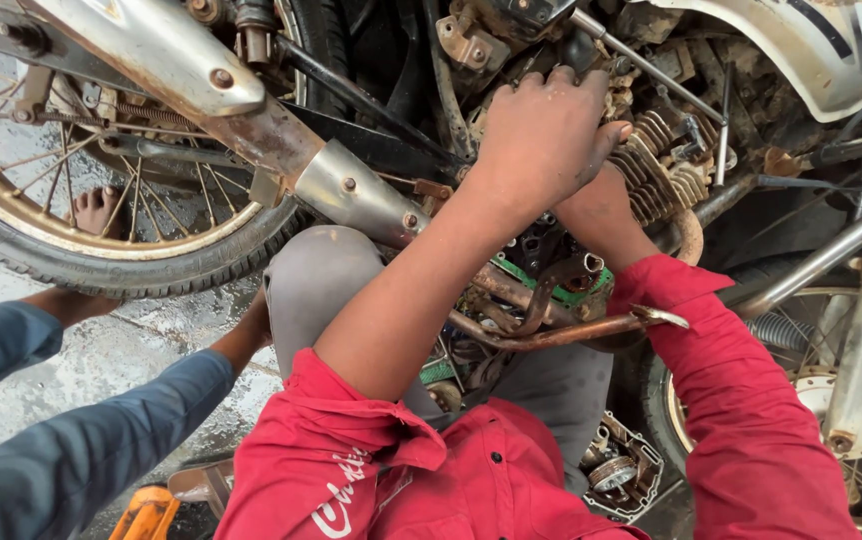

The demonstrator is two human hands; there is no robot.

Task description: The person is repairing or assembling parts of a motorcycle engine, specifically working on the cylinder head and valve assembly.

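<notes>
I look down at a motorcycle's engine. My left hand (541,135) reaches into it beside the finned cylinder (656,160), knuckles up, fingers curled down among greasy parts; what they grip is hidden. My right forearm (601,215) runs in underneath, and its hand is covered by the left one. Both arms wear red sleeves. Below my wrists lie a rusty bent pipe (551,335) and a green gasket edge (511,272).
The chrome exhaust (251,110) slants across the rear wheel (101,265) at left. The front wheel (851,420) is at right and the white tank (821,50) above. A co-worker's blue sleeve (71,450) and hand (251,325) are beside my grey knee (326,275). A removed engine cover (621,465) lies on the floor.
</notes>
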